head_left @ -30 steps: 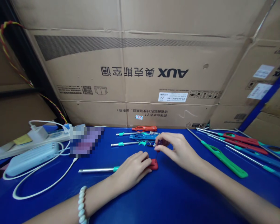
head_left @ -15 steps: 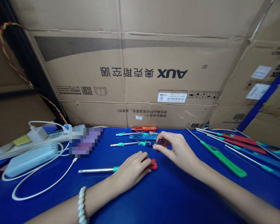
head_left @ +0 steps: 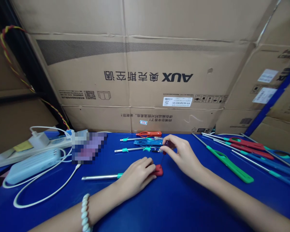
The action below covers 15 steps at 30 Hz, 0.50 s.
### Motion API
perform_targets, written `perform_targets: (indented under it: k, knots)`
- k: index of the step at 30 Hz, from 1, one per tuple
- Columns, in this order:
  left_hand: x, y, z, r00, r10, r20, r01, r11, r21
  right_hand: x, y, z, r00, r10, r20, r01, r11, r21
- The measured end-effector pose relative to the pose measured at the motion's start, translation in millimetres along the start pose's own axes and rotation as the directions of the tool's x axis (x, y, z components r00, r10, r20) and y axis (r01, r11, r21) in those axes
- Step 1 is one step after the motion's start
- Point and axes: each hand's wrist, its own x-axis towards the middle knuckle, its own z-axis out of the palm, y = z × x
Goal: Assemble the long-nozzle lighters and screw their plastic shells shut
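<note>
Your left hand (head_left: 139, 172) stays curled over the red lighter (head_left: 159, 170), which lies on the tabletop (head_left: 183, 206), its metal tube (head_left: 100, 177) pointing left. Your right hand (head_left: 182, 154) pinches the screwdriver (head_left: 168, 144) by its dark handle, shaft angled down to the lighter's red end; tip contact cannot be confirmed. Compared with half a second ago, the screwdriver leans further right.
</note>
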Motion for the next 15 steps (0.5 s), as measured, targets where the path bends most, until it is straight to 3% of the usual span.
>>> perform_targets:
  k: [7, 11, 15]
  knots:
    - [-2, 5, -5.3, 0.998, 0.062, 0.009, -0.061, 0.994, -0.094, 2, 1, -16, 0.996, -0.011, -0.09, 0.001, 0.994, -0.112]
    - [-4, 6, -13.7, 0.982, -0.013, -0.19, -0.008, 0.994, -0.109, -3, -1, -11, 0.99, -0.068, 0.125, 0.091, 0.977, -0.193]
    - [-7, 4, -19.6, 0.926, -0.109, -0.36, 0.057, 0.987, -0.151, -16, -2, 8, 0.897, -0.069, 0.437, 0.219, 0.928, -0.301]
